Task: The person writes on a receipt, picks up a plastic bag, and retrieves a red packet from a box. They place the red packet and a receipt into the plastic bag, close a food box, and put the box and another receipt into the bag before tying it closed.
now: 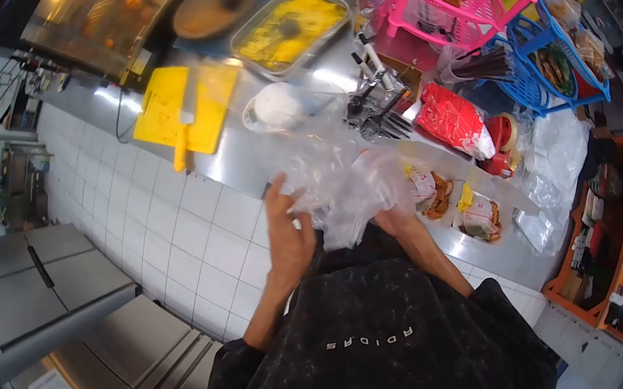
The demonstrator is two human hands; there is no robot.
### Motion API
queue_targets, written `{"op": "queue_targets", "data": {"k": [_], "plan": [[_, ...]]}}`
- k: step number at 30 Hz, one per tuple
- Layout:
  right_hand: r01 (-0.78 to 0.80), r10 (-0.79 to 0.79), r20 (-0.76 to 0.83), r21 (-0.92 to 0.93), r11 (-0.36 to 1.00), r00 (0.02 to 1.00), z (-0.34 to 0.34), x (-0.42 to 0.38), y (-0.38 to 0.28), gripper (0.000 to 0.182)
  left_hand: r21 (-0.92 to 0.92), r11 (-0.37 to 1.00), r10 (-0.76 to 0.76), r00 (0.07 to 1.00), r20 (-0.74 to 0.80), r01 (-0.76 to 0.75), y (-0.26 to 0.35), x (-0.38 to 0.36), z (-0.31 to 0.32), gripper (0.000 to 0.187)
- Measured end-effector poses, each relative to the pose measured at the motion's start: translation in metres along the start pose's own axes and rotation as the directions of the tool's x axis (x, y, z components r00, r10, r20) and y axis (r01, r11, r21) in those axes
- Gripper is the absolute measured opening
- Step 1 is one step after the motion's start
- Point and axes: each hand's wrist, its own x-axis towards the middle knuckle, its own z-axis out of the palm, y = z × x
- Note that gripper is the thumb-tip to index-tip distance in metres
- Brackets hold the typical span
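Note:
A clear plastic bag [338, 187], crumpled and partly blurred, hangs in front of my chest at the edge of the steel counter [233, 157]. My right hand [393, 215] grips its right side, and the film covers some of those fingers. On the bag's left, my left hand [288, 224] has its fingers apart; whether they touch the film is hard to tell. Just right of my right hand, a wrapped food item [423, 187] lies on the counter. A second wrapped food item [479, 217] with a yellow piece sits beside it.
A knife [188, 104] rests on a yellow cutting board [150, 113]. Behind stand a tray of yellow food [291, 30] and a white round container [277, 107]. Black forks [388, 124], a red packet [452, 121], a pink basket [453, 18] and a blue basket [552, 60] crowd the right.

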Motion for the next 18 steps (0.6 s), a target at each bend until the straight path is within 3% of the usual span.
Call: {"op": "queue_targets", "data": {"k": [2, 3, 5, 6, 8, 10, 12, 14, 15, 18], "plan": [[0.09, -0.094, -0.096, -0.045, 0.995, 0.991, 0.002, -0.002, -0.014, 0.045, 0.08, 0.992, -0.09, 0.993, -0.076, 0.096, 0.007, 0.006, -0.03, 0.03], [0.136, -0.145, -0.143, -0.072, 0.988, 0.979, 0.009, -0.002, -0.021, 0.047, 0.127, 0.989, -0.063, 0.993, -0.099, 0.075, 0.013, 0.011, -0.042, 0.026], [0.317, -0.307, 0.081, -0.28, 0.906, 0.948, 0.056, -0.006, -0.032, 0.044, 0.219, 0.975, 0.0, 0.991, -0.137, 0.03, 0.029, 0.019, -0.059, 0.022], [0.307, -0.254, 0.173, -0.489, 0.817, 0.952, 0.053, -0.009, -0.029, 0.042, 0.242, 0.97, 0.044, 0.992, -0.115, -0.015, 0.036, 0.019, -0.063, 0.025], [0.372, -0.14, 0.349, -0.796, 0.477, 0.927, 0.046, -0.016, -0.023, 0.037, 0.277, 0.954, 0.131, 0.99, -0.056, -0.111, 0.052, 0.02, -0.066, 0.031], [0.607, -0.02, 0.641, -0.716, 0.344, 0.767, 0.095, 0.002, -0.015, 0.031, 0.283, 0.944, 0.16, 0.985, 0.061, -0.171, 0.077, 0.018, -0.065, 0.041], [0.213, 0.284, 0.349, -0.883, 0.417, 0.893, 0.085, 0.019, 0.007, 0.033, 0.314, 0.909, 0.235, 0.96, 0.154, -0.273, 0.093, 0.009, -0.061, 0.042], [0.209, 0.322, 0.39, -0.855, 0.474, 0.863, 0.076, 0.029, 0.014, 0.041, 0.26, 0.915, 0.245, 0.936, 0.252, -0.31, 0.106, -0.001, -0.056, 0.042], [0.203, 0.343, 0.408, -0.841, 0.501, 0.846, 0.074, 0.033, 0.017, 0.045, 0.271, 0.872, 0.293, 0.878, 0.379, -0.408, 0.103, -0.004, -0.055, 0.049], [0.174, 0.336, 0.393, -0.831, 0.528, 0.856, 0.064, 0.048, 0.013, 0.046, 0.212, 0.851, 0.279, 0.755, 0.593, -0.481, 0.109, -0.007, -0.045, 0.055]]}}
